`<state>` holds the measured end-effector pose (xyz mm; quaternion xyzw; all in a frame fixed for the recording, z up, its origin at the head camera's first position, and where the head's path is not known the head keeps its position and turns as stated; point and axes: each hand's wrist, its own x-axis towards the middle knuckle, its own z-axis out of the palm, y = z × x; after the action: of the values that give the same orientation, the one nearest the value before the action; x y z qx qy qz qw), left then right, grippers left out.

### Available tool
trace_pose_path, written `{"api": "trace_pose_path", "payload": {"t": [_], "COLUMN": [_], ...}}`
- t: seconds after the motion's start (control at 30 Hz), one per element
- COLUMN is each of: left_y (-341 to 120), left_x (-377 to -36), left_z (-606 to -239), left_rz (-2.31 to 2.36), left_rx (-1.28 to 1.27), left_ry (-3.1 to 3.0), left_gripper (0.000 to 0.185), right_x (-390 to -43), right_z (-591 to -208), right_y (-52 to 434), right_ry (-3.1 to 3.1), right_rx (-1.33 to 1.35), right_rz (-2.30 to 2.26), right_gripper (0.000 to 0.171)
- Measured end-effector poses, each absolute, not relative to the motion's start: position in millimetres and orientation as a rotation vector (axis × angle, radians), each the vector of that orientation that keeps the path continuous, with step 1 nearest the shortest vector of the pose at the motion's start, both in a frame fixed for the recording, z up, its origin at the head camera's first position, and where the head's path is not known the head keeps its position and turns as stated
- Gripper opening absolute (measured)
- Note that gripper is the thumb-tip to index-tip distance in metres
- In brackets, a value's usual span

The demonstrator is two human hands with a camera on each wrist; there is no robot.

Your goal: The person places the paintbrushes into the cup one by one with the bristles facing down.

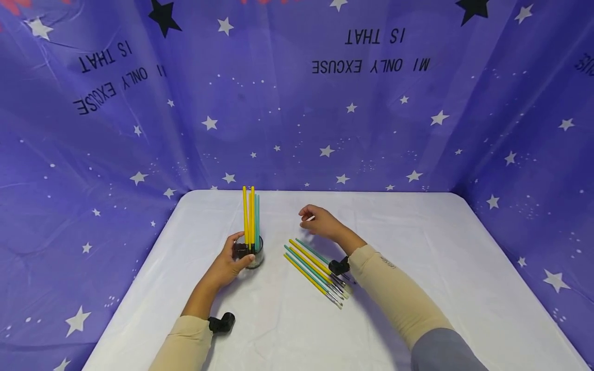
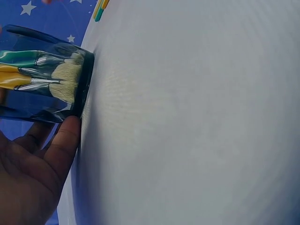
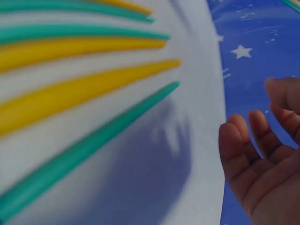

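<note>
My left hand [image 1: 227, 267] grips a clear glass [image 1: 259, 257] that stands upright on the table, thumb on the near side. Several paintbrushes [image 1: 245, 211] with yellow and green handles stand in it, bristles down; the left wrist view shows the pale bristles [image 2: 65, 82] at the glass's base. To the right, my right hand [image 1: 322, 224] hovers with loosely curled fingers and nothing between them. It is just past the handle ends of several more paintbrushes [image 1: 304, 274] that lie side by side on the table. My right forearm partly covers the bristle end of the farthest green brush.
A white cloth covers the table [image 1: 417, 232]. Behind it and along both sides hangs a purple-blue curtain [image 1: 278, 103] with stars and printed words. A small black camera [image 1: 221, 323] sits on my left wrist, another black camera [image 1: 339, 266] on my right.
</note>
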<state>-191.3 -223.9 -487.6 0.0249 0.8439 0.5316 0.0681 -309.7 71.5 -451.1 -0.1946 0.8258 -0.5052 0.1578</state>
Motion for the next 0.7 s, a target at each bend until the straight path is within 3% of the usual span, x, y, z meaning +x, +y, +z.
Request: {"api": "trace_pose_path", "payload": {"t": [0.7], "left_y": [-226.2], "left_x": [-192.3], "left_z": [-488.2], "left_rz": [1.602], "left_rx": [0.07], "left_ry": [2.55], "left_gripper": [0.08], "right_x": [-311.0], "right_z": [-452.8], "right_y": [63.3], "right_ry": [2.295], "right_rx": [-0.637], "right_rz": [-0.79], "right_gripper": [0.025]}}
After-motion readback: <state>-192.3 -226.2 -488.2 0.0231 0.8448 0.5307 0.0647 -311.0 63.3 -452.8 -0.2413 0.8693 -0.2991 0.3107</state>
